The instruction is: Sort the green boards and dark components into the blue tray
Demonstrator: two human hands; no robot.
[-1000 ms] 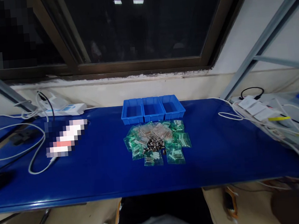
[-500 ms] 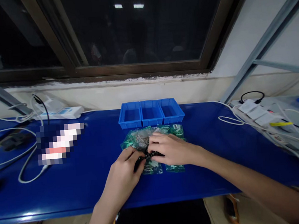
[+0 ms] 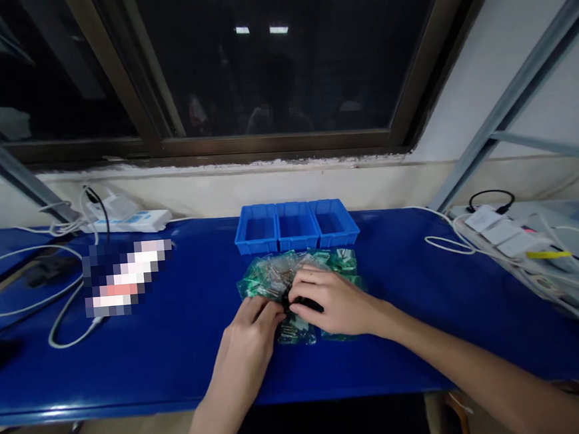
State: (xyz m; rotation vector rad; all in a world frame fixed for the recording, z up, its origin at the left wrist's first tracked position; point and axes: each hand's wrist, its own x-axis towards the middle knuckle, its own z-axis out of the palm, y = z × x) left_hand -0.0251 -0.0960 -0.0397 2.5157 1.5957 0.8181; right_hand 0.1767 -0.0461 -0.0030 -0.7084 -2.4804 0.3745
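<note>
My right hand (image 3: 326, 298) has its fingers curled around a small black item (image 3: 307, 303), whose kind I cannot make out. Close beside it, my left hand (image 3: 253, 330) pinches at the near end of the same dark item, its fingertips almost meeting those of the right. Beneath and around both hands lie several clear and green plastic bags (image 3: 257, 276). Some bags hold thin metal pieces that look like screws or pins (image 3: 289, 334). The right hand covers part of the bags.
Three joined blue bins (image 3: 297, 226) stand behind the bags on the blue table (image 3: 180, 359). A white power strip (image 3: 144, 220) with cables sits at the back left, beside a blurred-out object (image 3: 129, 280). White chargers (image 3: 509, 233) and cords lie at the right, near a metal frame.
The camera view has shifted slightly. My hands stay over the bags; the left fingers have drawn closer together, and less of the black item shows by them.
</note>
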